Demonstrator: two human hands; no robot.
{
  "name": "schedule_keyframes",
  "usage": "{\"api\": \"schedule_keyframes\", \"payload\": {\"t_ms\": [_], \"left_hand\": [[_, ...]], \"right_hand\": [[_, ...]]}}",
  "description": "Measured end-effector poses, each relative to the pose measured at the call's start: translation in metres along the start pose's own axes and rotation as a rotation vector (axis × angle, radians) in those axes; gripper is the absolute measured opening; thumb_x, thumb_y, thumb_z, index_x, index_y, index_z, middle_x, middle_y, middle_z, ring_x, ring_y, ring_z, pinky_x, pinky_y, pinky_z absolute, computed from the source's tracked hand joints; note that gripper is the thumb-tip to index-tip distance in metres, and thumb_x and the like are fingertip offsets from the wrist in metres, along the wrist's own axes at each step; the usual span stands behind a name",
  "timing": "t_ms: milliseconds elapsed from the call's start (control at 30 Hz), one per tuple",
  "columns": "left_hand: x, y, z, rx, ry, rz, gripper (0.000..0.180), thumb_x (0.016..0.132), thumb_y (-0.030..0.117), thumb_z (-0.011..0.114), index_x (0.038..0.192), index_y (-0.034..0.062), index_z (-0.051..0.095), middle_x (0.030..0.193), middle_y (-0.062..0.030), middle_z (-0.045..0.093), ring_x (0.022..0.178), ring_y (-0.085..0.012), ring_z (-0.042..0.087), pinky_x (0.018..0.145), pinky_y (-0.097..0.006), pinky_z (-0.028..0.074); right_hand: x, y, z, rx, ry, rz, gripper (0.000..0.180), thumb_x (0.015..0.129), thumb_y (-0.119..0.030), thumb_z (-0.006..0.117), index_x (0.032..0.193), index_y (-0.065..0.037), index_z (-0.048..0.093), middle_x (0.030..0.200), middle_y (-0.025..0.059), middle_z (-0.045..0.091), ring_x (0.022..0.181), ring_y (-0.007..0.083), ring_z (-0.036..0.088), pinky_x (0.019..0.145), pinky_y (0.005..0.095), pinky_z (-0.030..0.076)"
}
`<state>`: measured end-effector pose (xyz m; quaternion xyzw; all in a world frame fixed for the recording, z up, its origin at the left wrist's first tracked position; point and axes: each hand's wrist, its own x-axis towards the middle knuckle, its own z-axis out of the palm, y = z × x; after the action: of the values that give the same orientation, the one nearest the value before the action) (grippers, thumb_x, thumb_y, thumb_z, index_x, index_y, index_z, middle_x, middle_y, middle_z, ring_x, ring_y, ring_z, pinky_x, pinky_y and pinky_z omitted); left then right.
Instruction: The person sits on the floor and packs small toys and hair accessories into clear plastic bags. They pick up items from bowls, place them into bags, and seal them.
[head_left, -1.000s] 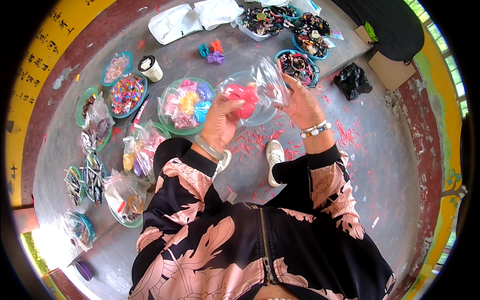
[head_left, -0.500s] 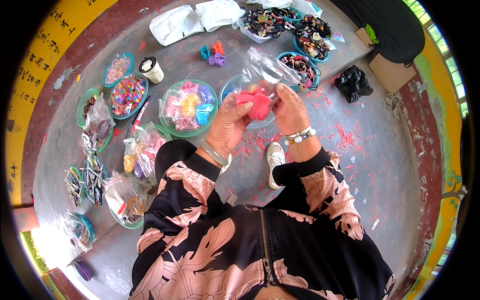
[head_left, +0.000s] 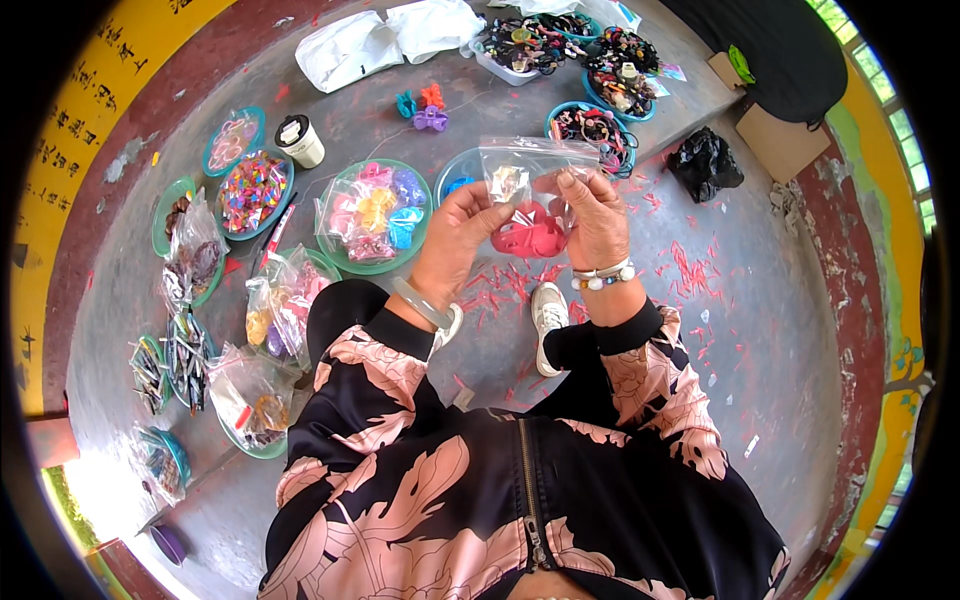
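Note:
A clear zip bag (head_left: 530,158) hangs upright between my two hands, its zip edge at the top. Inside, near the bottom, lies a red plastic hair claw clip (head_left: 528,238). My left hand (head_left: 462,232) pinches the bag's left side, thumb in front. On the other side, my right hand (head_left: 594,222) grips it near the upper right, the thumb bent over the plastic. Below and behind the bag is a pale blue bowl (head_left: 447,178), mostly hidden, with something blue in it.
Left of my hands stands a green bowl (head_left: 345,263) of bagged hair clips. Three loose claw clips (head_left: 430,118) lie farther off, beside a lidded cup (head_left: 300,142). Bowls of hair ties (head_left: 592,135) sit at the back. Red scraps (head_left: 690,270) litter the floor.
The bag has turned upright and flattened, its zip edge now across the top. The red clip sits lower and slightly right. Both hands have shifted a little, still on the bag.

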<state>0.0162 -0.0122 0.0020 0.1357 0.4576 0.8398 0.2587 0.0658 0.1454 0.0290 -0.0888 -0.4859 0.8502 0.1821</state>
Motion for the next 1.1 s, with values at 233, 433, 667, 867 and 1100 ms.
{"api": "schedule_keyframes", "payload": {"t_ms": [233, 433, 667, 867, 1100], "left_hand": [[-0.004, 0.001, 0.002, 0.045, 0.063, 0.123, 0.007, 0.088, 0.008, 0.052, 0.094, 0.0045, 0.054, 0.082, 0.0006, 0.057, 0.072, -0.0052, 0.050, 0.066, -0.019, 0.041], [-0.004, 0.001, 0.002, 0.257, 0.182, 0.366, 0.007, 0.092, 0.010, 0.047, 0.091, 0.0041, 0.050, 0.079, 0.0023, 0.050, 0.070, -0.0035, 0.043, 0.062, -0.019, 0.039], [-0.001, -0.003, 0.000, 0.445, 0.307, 0.515, 0.004, 0.091, 0.008, 0.048, 0.090, 0.0046, 0.048, 0.077, 0.0021, 0.051, 0.070, -0.0033, 0.047, 0.061, -0.017, 0.039], [-0.005, -0.001, -0.006, 0.570, 0.275, 0.345, 0.030, 0.079, 0.021, 0.068, 0.094, 0.0025, 0.049, 0.082, -0.0016, 0.054, 0.070, -0.0071, 0.047, 0.064, -0.021, 0.042], [-0.002, 0.007, 0.002, 0.458, -0.053, 0.173, 0.039, 0.072, 0.012, 0.073, 0.103, 0.0014, 0.053, 0.089, -0.0022, 0.059, 0.074, -0.0083, 0.054, 0.068, -0.023, 0.045]], "right_hand": [[0.000, 0.000, 0.001, -0.036, 0.015, -0.035, 0.015, 0.084, -0.018, 0.060, 0.085, -0.004, 0.062, 0.083, 0.0102, 0.065, 0.072, 0.0164, 0.061, 0.054, 0.0235, 0.043], [0.001, 0.001, -0.002, -0.061, 0.027, 0.063, 0.019, 0.082, -0.022, 0.062, 0.089, -0.004, 0.062, 0.084, 0.0088, 0.065, 0.074, 0.0162, 0.061, 0.059, 0.0242, 0.044], [-0.004, 0.016, 0.006, -0.058, -0.039, 0.144, 0.020, 0.081, -0.023, 0.064, 0.090, -0.005, 0.064, 0.084, 0.0058, 0.066, 0.075, 0.0125, 0.060, 0.065, 0.0233, 0.043], [-0.001, 0.013, 0.006, 0.019, -0.092, 0.132, 0.017, 0.086, -0.017, 0.056, 0.089, -0.002, 0.063, 0.085, 0.0089, 0.065, 0.079, 0.0174, 0.061, 0.069, 0.0277, 0.046], [0.002, 0.003, 0.000, 0.114, -0.098, 0.080, 0.017, 0.087, -0.016, 0.055, 0.091, -0.001, 0.063, 0.087, 0.0096, 0.065, 0.082, 0.0191, 0.062, 0.071, 0.0320, 0.049]]}}
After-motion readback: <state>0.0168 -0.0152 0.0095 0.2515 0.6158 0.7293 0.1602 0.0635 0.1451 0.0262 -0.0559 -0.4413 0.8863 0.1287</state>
